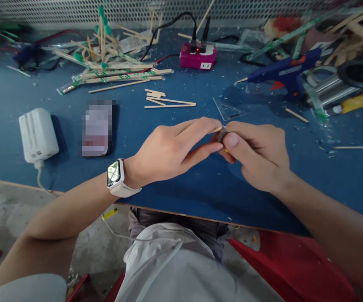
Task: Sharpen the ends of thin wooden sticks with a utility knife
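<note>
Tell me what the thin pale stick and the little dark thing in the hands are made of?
The thin pale stick in the left hand looks like bare matte wood: tan, like the sticks lying about. The small dark grey piece in the right hand is mostly hidden; perhaps plastic or rubber.

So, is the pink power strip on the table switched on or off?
On. The pink power strip shows a small red light lit on its top, and two black plugs sit in it.
</note>
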The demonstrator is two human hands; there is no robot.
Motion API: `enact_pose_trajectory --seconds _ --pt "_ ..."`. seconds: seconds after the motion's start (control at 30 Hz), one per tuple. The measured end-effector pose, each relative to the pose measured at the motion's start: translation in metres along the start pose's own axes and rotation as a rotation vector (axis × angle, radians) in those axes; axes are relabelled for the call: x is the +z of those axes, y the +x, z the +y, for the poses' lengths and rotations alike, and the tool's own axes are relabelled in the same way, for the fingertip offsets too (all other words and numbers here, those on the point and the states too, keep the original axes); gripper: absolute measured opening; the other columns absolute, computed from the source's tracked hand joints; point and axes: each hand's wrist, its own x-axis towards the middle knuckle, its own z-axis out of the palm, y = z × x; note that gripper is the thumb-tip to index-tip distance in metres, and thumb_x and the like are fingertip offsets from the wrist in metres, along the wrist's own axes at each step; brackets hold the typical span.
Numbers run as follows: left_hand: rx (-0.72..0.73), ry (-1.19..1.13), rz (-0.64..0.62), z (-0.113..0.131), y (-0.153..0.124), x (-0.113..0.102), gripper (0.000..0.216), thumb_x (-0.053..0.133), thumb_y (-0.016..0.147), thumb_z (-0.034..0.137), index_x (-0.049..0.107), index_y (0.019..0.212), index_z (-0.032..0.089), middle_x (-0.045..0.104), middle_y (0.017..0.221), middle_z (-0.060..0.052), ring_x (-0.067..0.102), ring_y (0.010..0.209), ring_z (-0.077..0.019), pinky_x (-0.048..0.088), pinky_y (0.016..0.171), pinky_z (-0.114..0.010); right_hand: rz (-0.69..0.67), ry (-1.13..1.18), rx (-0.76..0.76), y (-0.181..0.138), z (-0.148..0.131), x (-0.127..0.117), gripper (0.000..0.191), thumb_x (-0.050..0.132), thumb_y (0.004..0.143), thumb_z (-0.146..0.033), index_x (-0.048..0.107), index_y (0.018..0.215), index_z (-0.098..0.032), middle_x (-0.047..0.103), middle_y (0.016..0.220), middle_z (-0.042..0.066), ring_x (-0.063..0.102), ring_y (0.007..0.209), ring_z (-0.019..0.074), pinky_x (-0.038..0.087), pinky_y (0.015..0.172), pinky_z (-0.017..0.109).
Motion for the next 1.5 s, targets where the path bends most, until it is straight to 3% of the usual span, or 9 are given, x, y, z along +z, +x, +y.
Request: enact_pose_trajectory --seconds 0.33,0.73,0.93,1.2,1.37,1.5 --pt "0.0 -0.003 0.027 0.001 -0.002 0.003 0.03 0.051 0.116 0.037 0.067 0.13 0.016 0.083 0.115 -0.006 0.083 0.106 -0.0137 0.067 0.083 -0.02 0.004 -0.007 -0.001 -0.002 0.003 0.0 0.044 0.053 0.116 -0.043 0.058 0.078 -0.022 0.05 0.058 -0.004 0.043 0.051 0.0093 0.028 0.05 0.033" --pt "-0.042 -0.055 0.066 0.003 -0.001 0.003 0.027 0.058 0.113 0.037 0.072 0.125 0.017 0.084 0.103 -0.005 0.082 0.093 -0.0127 0.063 0.078 -0.021 0.004 0.035 -0.012 0.001 0.0 0.001 0.044 0.053 0.116 -0.038 0.057 0.074 -0.022 0.049 0.058 -0.004 0.041 0.05 0.0102 0.028 0.048 0.031" --pt "-0.073 -0.045 0.068 0.004 -0.002 0.004 0.031 0.059 0.112 0.039 0.074 0.125 0.016 0.085 0.103 -0.006 0.083 0.099 -0.0134 0.064 0.085 -0.022 0.052 0.028 0.0 0.0 0.001 0.004 0.043 0.055 0.115 -0.039 0.058 0.076 -0.022 0.051 0.06 -0.004 0.043 0.052 0.0106 0.031 0.051 0.032" --pt "-0.119 -0.091 0.113 0.011 0.001 0.003 0.019 0.059 0.112 0.024 0.077 0.114 0.017 0.086 0.106 -0.002 0.083 0.096 -0.01 0.063 0.086 -0.018 0.169 0.042 0.022 -0.003 -0.001 0.011 0.046 0.058 0.114 -0.042 0.057 0.073 -0.022 0.051 0.059 -0.002 0.046 0.053 0.0116 0.032 0.052 0.032" --pt "-0.179 -0.142 0.077 0.013 0.001 -0.002 0.031 0.055 0.113 0.037 0.075 0.128 0.018 0.085 0.108 -0.005 0.08 0.087 -0.0121 0.066 0.084 -0.025 0.142 -0.008 -0.006 -0.004 -0.003 0.012 0.045 0.054 0.116 -0.038 0.056 0.075 -0.021 0.051 0.061 -0.004 0.045 0.053 0.0094 0.032 0.053 0.031" --pt "-0.106 -0.145 0.048 0.012 0.001 -0.001 0.034 0.053 0.114 0.037 0.073 0.133 0.017 0.084 0.114 -0.007 0.082 0.101 -0.0163 0.069 0.089 -0.027 0.103 -0.063 -0.025 -0.005 -0.002 0.01 0.038 0.052 0.116 -0.04 0.062 0.083 -0.022 0.053 0.062 -0.004 0.045 0.053 0.0098 0.034 0.053 0.031"
